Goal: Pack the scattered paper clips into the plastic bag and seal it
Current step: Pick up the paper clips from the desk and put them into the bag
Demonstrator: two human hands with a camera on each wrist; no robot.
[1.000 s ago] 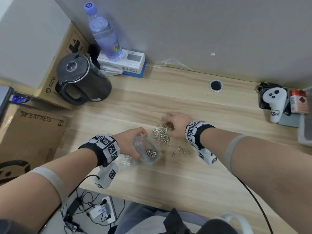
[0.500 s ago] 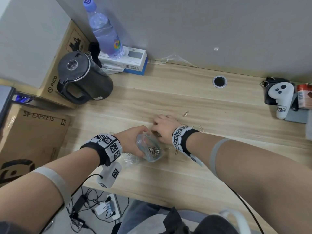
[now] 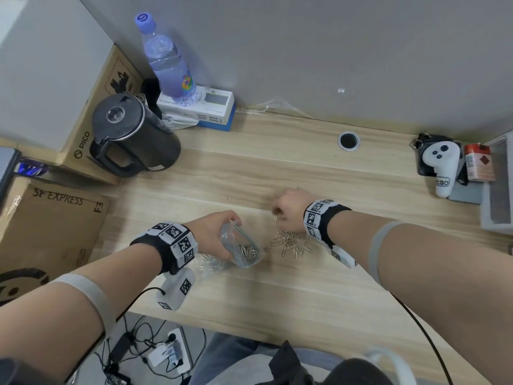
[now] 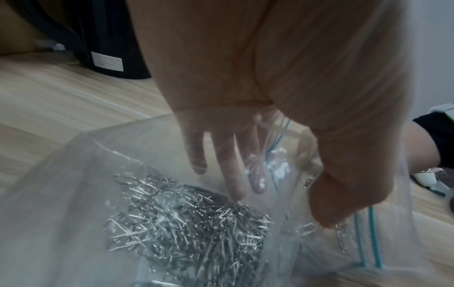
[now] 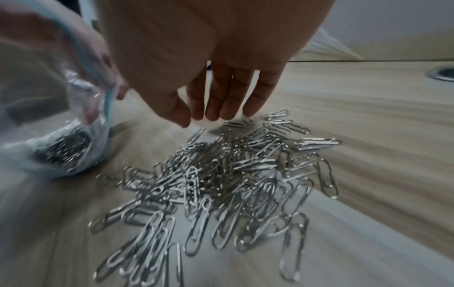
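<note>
A clear zip plastic bag (image 3: pixel 244 252) with a blue seal strip lies on the wooden table (image 3: pixel 277 295). My left hand (image 3: pixel 222 240) grips its rim and holds the mouth open toward the right. Several silver paper clips (image 4: pixel 184 229) lie inside the bag (image 4: pixel 73 194), under my left hand (image 4: pixel 282 203). A loose pile of paper clips (image 3: pixel 291 243) sits just right of the bag mouth. My right hand (image 3: pixel 277 211) hovers over the pile's far edge. In the right wrist view its fingers (image 5: pixel 221 108) point straight down at the pile (image 5: pixel 221 174) and hold nothing; the bag (image 5: pixel 61 147) is at left.
A black kettle (image 3: pixel 133 134), a water bottle (image 3: pixel 166 59) on a white box (image 3: pixel 205 107) and cardboard boxes (image 3: pixel 50 223) stand at left. A cable hole (image 3: pixel 348 140) is at the back, a white controller (image 3: pixel 441 165) and a red can (image 3: pixel 478 162) at far right.
My right hand dragged clips toward the bag, reached its mouth, and has now drawn back to the right over the pile. The left hand keeps holding the bag in place.
</note>
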